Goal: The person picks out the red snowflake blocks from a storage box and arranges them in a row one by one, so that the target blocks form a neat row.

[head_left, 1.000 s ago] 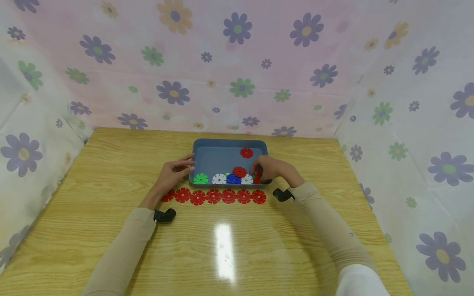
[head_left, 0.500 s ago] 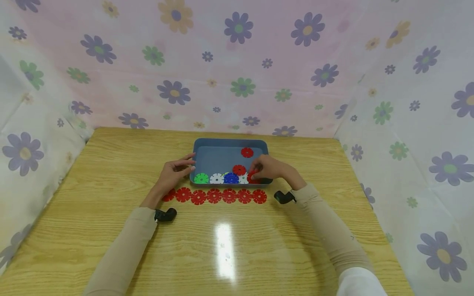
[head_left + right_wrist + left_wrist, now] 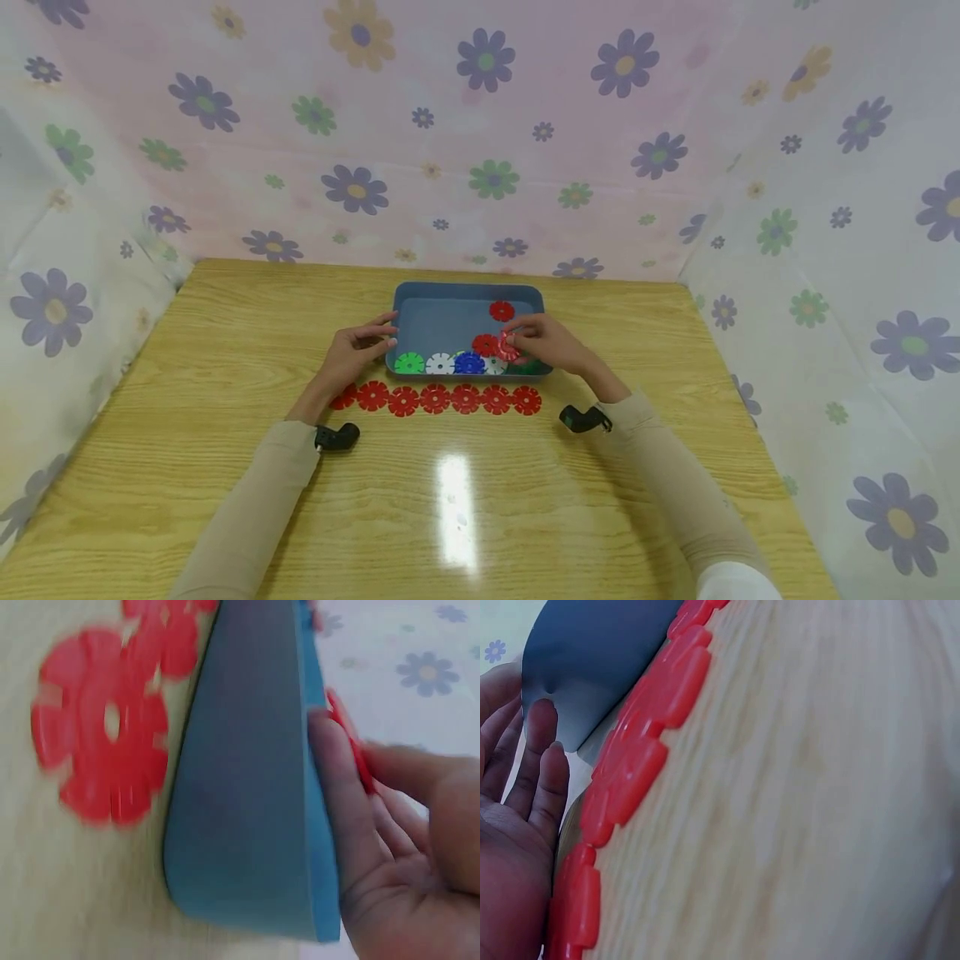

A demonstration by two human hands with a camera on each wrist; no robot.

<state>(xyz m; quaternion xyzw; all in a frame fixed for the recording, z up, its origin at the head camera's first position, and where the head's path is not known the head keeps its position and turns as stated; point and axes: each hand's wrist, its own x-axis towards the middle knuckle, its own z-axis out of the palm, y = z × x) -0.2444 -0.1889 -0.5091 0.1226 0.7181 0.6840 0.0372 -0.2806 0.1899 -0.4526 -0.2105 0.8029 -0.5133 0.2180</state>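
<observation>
A red notched plastic disc [image 3: 508,347] is pinched between the thumb and fingers of my right hand [image 3: 551,343], over the right part of the blue-grey tray [image 3: 467,291]. The right wrist view shows this disc edge-on, just past the tray's wall [image 3: 240,772]. My left hand [image 3: 351,352] lies at the tray's left end, fingers relaxed and fingertips right at the rim. Inside the tray are a green disc [image 3: 409,364], a white disc [image 3: 440,364], a blue disc [image 3: 469,363] and two loose red ones, partly overlapping. My right hand hides part of the tray's right side.
A row of several red discs [image 3: 435,399] runs along the wooden table [image 3: 337,517] in front of the tray, its left end partly behind my left hand. Flower-patterned cloth [image 3: 420,167] stands behind the table and at both sides.
My right hand has lifted the red disc from the tray's front right corner and moved slightly left, uncovering dark green there. Discs at the front shifted a little. My left hand has stayed put.
</observation>
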